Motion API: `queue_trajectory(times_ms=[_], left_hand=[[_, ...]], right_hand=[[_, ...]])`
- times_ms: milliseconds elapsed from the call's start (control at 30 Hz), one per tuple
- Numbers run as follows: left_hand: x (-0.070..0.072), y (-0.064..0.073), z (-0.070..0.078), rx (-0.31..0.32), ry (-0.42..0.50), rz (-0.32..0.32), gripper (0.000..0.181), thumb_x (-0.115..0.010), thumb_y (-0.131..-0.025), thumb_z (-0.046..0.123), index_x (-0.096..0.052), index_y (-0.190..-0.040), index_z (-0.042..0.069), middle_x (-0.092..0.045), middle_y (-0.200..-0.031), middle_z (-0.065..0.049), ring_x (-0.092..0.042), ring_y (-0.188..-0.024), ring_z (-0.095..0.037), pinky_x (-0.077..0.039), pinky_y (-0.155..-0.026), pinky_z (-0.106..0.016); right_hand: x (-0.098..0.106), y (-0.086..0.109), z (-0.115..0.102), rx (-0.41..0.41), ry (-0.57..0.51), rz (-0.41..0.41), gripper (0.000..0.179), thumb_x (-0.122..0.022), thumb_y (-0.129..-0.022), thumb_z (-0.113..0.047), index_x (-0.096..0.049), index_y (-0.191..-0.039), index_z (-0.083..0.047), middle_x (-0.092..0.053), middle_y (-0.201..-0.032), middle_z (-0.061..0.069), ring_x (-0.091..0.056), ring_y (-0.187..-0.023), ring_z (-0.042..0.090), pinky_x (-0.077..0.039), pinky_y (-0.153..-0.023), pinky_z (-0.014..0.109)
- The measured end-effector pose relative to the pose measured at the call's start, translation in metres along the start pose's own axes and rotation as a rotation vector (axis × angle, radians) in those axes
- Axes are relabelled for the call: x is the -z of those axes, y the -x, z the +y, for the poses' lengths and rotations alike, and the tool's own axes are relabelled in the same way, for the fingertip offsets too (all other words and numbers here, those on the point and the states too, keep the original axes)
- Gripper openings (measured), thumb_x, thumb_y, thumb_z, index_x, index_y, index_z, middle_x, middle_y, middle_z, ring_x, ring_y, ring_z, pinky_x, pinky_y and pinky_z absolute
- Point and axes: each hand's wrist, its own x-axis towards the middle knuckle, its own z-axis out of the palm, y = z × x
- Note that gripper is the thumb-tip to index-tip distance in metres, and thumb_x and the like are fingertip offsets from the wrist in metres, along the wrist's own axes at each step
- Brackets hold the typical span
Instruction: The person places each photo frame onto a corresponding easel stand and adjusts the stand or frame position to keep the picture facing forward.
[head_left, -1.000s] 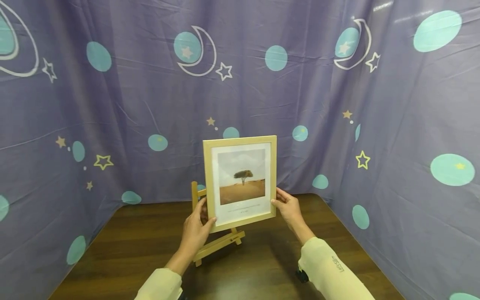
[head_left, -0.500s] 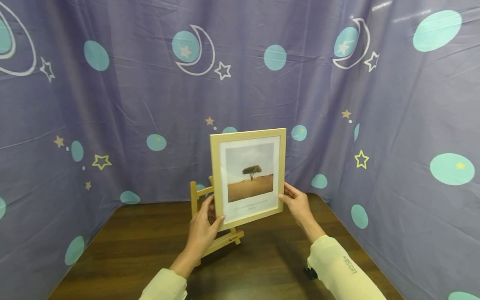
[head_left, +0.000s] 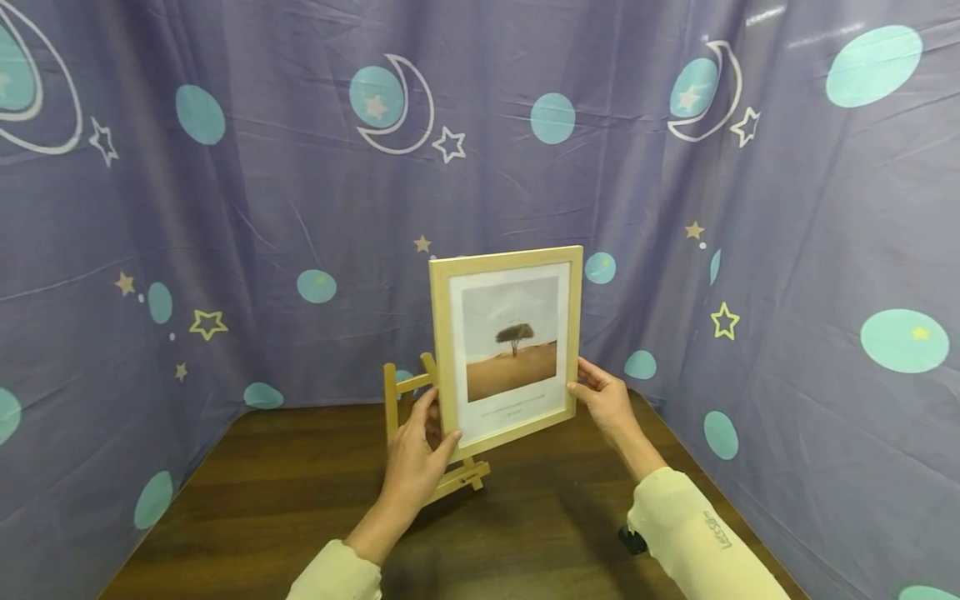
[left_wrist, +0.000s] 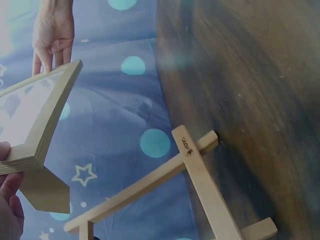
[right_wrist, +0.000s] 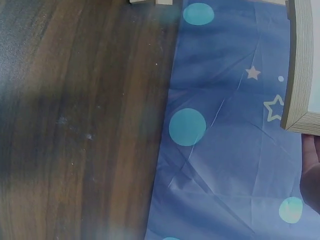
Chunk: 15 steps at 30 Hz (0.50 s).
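Starry curtain [head_left: 495, 196], picture frame [head_left: 512, 340] in both hands [head_left: 417, 460] [head_left: 609, 407].

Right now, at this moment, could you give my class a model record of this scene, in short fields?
Held item: framed tree picture, off the table
Left grip: lower left corner, thumb on the front
Right grip: right edge, low down
Nearby: wooden easel, partly hidden behind the picture in the head view
Surface: dark wood
Backdrop: patterned purple curtain
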Motion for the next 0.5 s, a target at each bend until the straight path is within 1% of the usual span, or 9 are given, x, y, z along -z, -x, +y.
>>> queue_trajectory(times_ms=[100, 167, 300, 400, 500], left_hand=[[0.002, 0.001, 0.0, -0.004, 0.009, 0.006, 0.073, -0.083, -0.078, 0.003, -0.047, -0.141, 0.001, -0.068, -0.095, -0.003, -0.063, -0.078, -0.016, -0.047, -0.069, -0.034], [0.004, 0.002, -0.001, 0.005, 0.016, 0.003, 0.073, -0.083, -0.078, 0.002, -0.046, -0.141, 0.002, -0.067, -0.096, -0.003, -0.062, -0.078, -0.016, -0.048, -0.068, -0.033], [0.009, 0.007, -0.007, 0.053, 0.025, -0.025, 0.073, -0.082, -0.08, 0.003, -0.045, -0.143, 0.003, -0.067, -0.097, -0.003, -0.062, -0.079, -0.014, -0.049, -0.066, -0.03], [0.012, 0.009, -0.013, 0.098, 0.026, -0.046, 0.072, -0.081, -0.082, 0.005, -0.044, -0.144, 0.002, -0.066, -0.099, -0.003, -0.061, -0.08, -0.013, -0.049, -0.068, -0.03], [0.016, 0.012, -0.02, 0.129, 0.024, -0.055, 0.072, -0.08, -0.083, 0.006, -0.043, -0.145, 0.003, -0.066, -0.099, -0.004, -0.062, -0.081, -0.015, -0.051, -0.067, -0.03]], right_hand=[[-0.002, -0.001, 0.0, -0.001, 0.002, -0.012, 0.053, -0.065, -0.091, 0.008, -0.049, -0.141, 0.006, -0.057, -0.132, 0.029, -0.062, -0.099, 0.003, -0.051, -0.083, 0.017], [-0.004, -0.001, 0.002, -0.008, -0.005, -0.02, 0.053, -0.065, -0.091, 0.007, -0.049, -0.141, 0.006, -0.057, -0.131, 0.028, -0.062, -0.097, 0.003, -0.052, -0.081, 0.017], [-0.013, 0.0, 0.008, -0.035, -0.007, -0.029, 0.053, -0.065, -0.091, 0.007, -0.05, -0.141, 0.005, -0.057, -0.132, 0.028, -0.063, -0.101, 0.007, -0.052, -0.081, 0.017], [-0.021, 0.0, 0.014, -0.047, 0.016, -0.028, 0.053, -0.066, -0.091, 0.006, -0.05, -0.142, 0.004, -0.058, -0.132, 0.026, -0.062, -0.106, 0.013, -0.051, -0.082, 0.016], [-0.03, 0.0, 0.019, -0.052, 0.021, -0.025, 0.052, -0.066, -0.091, 0.005, -0.051, -0.141, 0.003, -0.06, -0.13, 0.026, -0.062, -0.105, 0.015, -0.051, -0.08, 0.016]])
